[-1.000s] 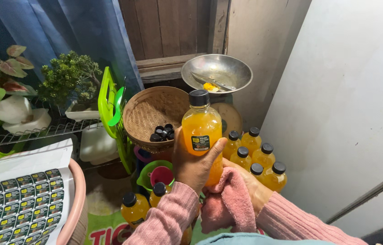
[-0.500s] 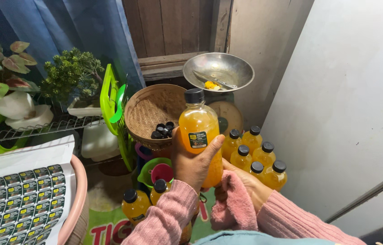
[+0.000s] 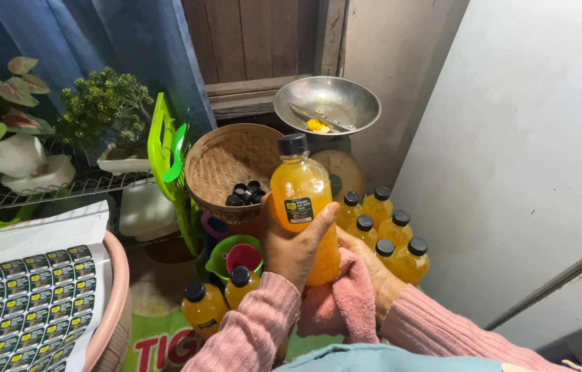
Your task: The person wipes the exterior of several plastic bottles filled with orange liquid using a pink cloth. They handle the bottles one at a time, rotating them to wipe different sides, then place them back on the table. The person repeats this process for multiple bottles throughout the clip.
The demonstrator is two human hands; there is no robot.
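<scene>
Wiping: left hand [image 3: 296, 242] fingers wrap the orange bottle [image 3: 303, 200]; right hand [image 3: 373, 272] presses pink cloth [image 3: 346, 296], fingers hidden.
Done: label on, cap on.
Left: two near bottles [image 3: 219, 303] unlabelled.

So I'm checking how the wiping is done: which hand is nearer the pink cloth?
Right. The right hand is pressed into the pink cloth at the bottle's base, while the left hand grips the orange bottle just above it.

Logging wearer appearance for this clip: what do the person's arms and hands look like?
Both arms wear pink ribbed knit sleeves with snug cuffs at the wrists. The left hand and right hand are bare: no gloves, and no rings or watch in view.
</scene>
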